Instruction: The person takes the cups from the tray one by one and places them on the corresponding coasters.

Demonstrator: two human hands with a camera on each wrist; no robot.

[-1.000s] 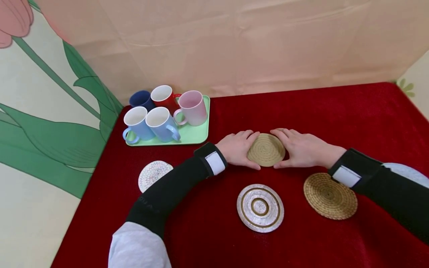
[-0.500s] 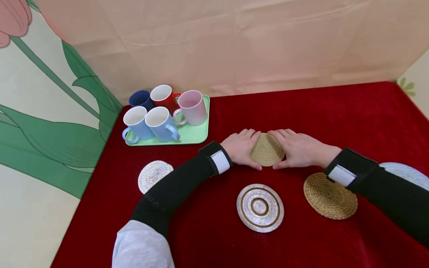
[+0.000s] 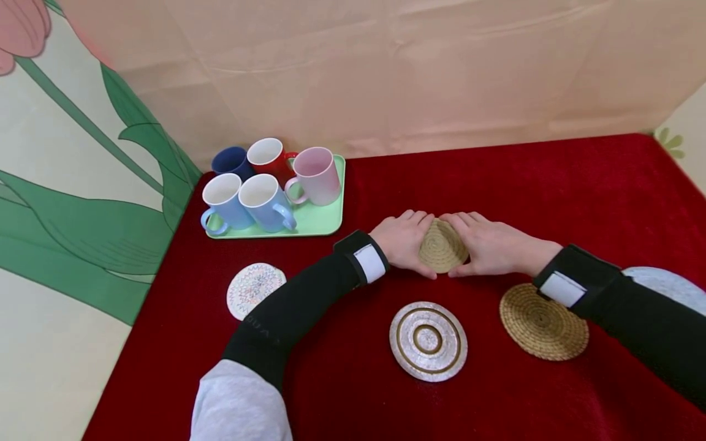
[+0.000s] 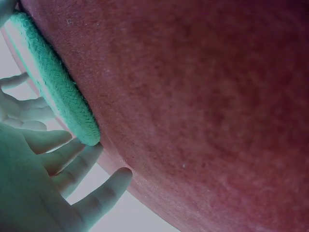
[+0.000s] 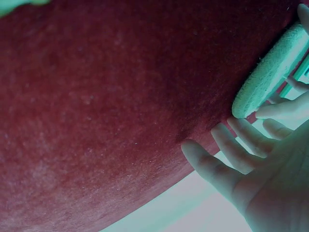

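Note:
In the head view a round straw-coloured woven mat (image 3: 443, 247) lies on the red cloth between both hands. The left hand (image 3: 404, 242) holds its left side, thumb at the near rim and index finger at the far rim. From the right, the right hand (image 3: 493, 246) holds the mat in the same way. Both wrist views show the mat's thick braided edge (image 4: 63, 84) close to the cloth. Several fingers (image 5: 212, 166) reach past the rim rather straight. The hands hide the mat's left and right edges.
A light green tray (image 3: 326, 222) with several mugs (image 3: 317, 177) stands at the back left. A patterned white disc (image 3: 255, 289), a ringed silver disc (image 3: 428, 342), a brown woven mat (image 3: 543, 324) and a pale disc (image 3: 670, 285) lie on the red cloth (image 3: 353, 392).
The left hand has slid a little to the right, covering more of the mat's left side. The right hand has shifted slightly left. Mugs, tray and other discs stay put.

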